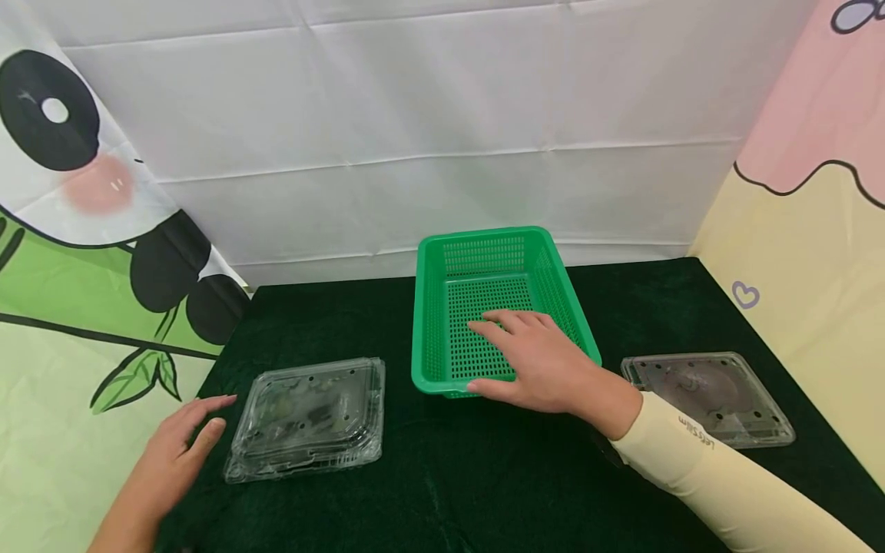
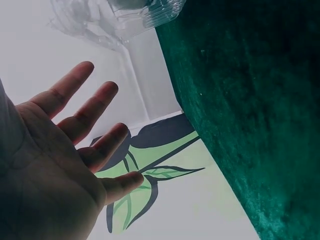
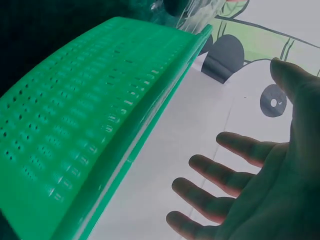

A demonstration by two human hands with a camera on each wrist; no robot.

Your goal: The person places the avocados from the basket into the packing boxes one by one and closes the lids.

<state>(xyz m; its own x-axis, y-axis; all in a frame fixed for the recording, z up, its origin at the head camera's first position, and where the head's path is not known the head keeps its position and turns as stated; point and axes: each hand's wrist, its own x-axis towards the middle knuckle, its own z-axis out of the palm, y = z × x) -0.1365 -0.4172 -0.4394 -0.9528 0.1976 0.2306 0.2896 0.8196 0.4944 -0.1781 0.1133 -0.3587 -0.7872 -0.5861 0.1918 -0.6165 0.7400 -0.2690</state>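
A green plastic basket [image 1: 430, 338] with slotted walls stands near the back of the table. Over its near end hovers my right hand [image 1: 535, 365], fingers spread and nothing held; in the right wrist view that hand [image 3: 250, 185] appears beside the basket's outer wall [image 3: 85, 115]. My left hand [image 1: 173, 453] is just left of a lidded clear plastic clamshell box [image 1: 311, 418], its fingers loosely extended. The left wrist view shows the palm of this hand [image 2: 65, 145] with fingers apart, and a corner of the clamshell box [image 2: 150, 15] above.
At the right of the table lies another clear plastic container [image 1: 712, 395], partly behind the right sleeve. Dark green cloth [image 1: 442, 476] covers the table. A white curtain [image 1: 442, 138] hangs behind it, and printed cloths [image 1: 816, 253] flank both sides.
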